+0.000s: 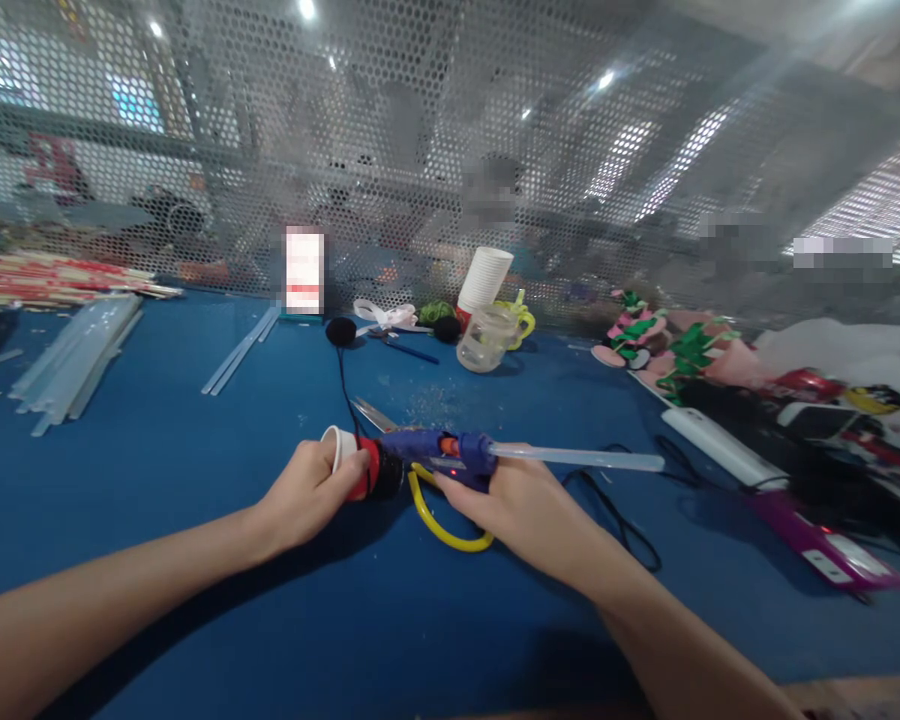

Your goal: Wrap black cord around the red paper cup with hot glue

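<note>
In the head view my left hand [311, 490] is wrapped round a paper cup [339, 447] tipped on its side, white at the rim with red and black farther along. A black cord runs up from the cup to a black pompom [340, 332]. My right hand [529, 510] grips a blue glue gun [457, 450], its nozzle end close to the cup; whether they touch I cannot tell. A clear glue stick [585, 459] juts from the gun's back, and a small red light shows on its body. Beneath the gun lie scissors with yellow handles [450, 540].
Glue sticks [79, 360] lie piled at left, with a few nearer the middle. Stacked paper cups [484, 277] and a clear plastic cup [484, 340] stand at the back before a perforated metal screen [390, 150]. A purple-and-white power strip [817, 540], cables and paper flowers [634, 335] occupy the right.
</note>
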`<state>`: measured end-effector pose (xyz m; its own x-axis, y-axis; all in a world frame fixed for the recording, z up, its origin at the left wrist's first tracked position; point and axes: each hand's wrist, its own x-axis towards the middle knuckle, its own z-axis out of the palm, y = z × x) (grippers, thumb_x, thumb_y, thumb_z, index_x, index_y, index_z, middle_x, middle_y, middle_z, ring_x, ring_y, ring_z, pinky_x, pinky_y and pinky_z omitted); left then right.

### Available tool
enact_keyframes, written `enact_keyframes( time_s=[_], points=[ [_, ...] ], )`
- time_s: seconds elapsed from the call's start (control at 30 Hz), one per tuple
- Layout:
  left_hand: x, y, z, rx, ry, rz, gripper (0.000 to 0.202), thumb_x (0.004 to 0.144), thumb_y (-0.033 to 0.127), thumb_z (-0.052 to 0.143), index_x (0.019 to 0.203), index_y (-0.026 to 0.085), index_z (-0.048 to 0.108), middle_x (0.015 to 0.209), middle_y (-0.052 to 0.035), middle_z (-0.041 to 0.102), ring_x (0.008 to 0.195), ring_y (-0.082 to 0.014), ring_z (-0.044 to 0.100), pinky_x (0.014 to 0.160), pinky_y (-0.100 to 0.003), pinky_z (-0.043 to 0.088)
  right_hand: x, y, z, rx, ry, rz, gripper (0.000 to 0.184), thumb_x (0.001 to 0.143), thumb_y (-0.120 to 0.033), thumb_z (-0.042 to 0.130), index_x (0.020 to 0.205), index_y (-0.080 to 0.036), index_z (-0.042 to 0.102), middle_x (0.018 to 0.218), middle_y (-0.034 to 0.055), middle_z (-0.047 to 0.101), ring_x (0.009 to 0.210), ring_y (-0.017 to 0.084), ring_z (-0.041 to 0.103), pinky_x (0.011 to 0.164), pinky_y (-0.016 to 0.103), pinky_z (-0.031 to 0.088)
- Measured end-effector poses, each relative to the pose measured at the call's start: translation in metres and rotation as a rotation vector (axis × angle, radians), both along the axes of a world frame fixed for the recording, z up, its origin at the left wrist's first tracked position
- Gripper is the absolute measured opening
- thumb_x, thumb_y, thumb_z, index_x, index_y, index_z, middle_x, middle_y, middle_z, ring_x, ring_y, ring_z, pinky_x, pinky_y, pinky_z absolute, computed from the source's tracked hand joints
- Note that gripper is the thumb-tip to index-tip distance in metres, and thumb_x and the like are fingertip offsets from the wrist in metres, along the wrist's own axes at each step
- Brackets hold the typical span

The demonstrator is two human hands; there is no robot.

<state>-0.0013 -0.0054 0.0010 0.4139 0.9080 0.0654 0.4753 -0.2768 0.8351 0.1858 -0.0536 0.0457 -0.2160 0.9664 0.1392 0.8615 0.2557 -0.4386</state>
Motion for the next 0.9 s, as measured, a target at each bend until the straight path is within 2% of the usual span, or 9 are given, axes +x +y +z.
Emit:
enact_keyframes(
  time_s=[0.33, 0.67, 0.77, 0.9],
  points=[
    [0.000, -0.003, 0.001, 0.140, 0.069, -0.053, 0.032, 0.075, 0.029, 0.033, 0.047, 0.018, 0.024, 0.046, 0.0054, 0.024, 0.042, -0.0066, 0.024, 0.042, -0.021, 0.018, 0.001, 0.000, 0.001, -0.050, 0.068, -0.019, 0.017, 0.074, -0.026, 0.042, 0.075, -0.017, 0.057, 0.067, 0.0011, 0.059, 0.059, 0.014, 0.051, 0.054, 0.024, 0.037],
    [0.001, -0.002, 0.003, 0.110, 0.066, -0.048, 0.032, 0.074, 0.029, 0.033, 0.046, 0.018, 0.024, 0.046, 0.0055, 0.023, 0.043, -0.0068, 0.023, 0.043, -0.021, 0.018, 0.002, -0.005, 0.003, -0.050, 0.042, -0.008, 0.017, 0.075, -0.026, 0.042, 0.076, -0.018, 0.057, 0.068, 0.0016, 0.059, 0.061, 0.015, 0.052, 0.059, 0.025, 0.038],
    [0.001, 0.000, 0.003, 0.059, 0.051, -0.022, 0.033, 0.075, 0.032, 0.033, 0.046, 0.018, 0.025, 0.047, 0.0052, 0.023, 0.044, -0.0069, 0.023, 0.042, -0.020, 0.018, 0.001, -0.006, 0.002, -0.015, 0.051, 0.001, 0.016, 0.075, -0.025, 0.042, 0.074, -0.018, 0.057, 0.067, 0.0010, 0.058, 0.061, 0.014, 0.051, 0.060, 0.024, 0.037],
    [0.002, 0.002, 0.003, -0.055, -0.021, -0.005, 0.035, 0.075, 0.036, 0.032, 0.046, 0.017, 0.031, 0.046, 0.0049, 0.028, 0.044, -0.0068, 0.025, 0.041, -0.020, 0.019, 0.002, -0.011, 0.001, 0.002, 0.097, 0.034, 0.018, 0.075, -0.025, 0.042, 0.062, -0.018, 0.051, 0.056, -0.0020, 0.052, 0.050, 0.010, 0.044, 0.051, 0.020, 0.035]
  ],
)
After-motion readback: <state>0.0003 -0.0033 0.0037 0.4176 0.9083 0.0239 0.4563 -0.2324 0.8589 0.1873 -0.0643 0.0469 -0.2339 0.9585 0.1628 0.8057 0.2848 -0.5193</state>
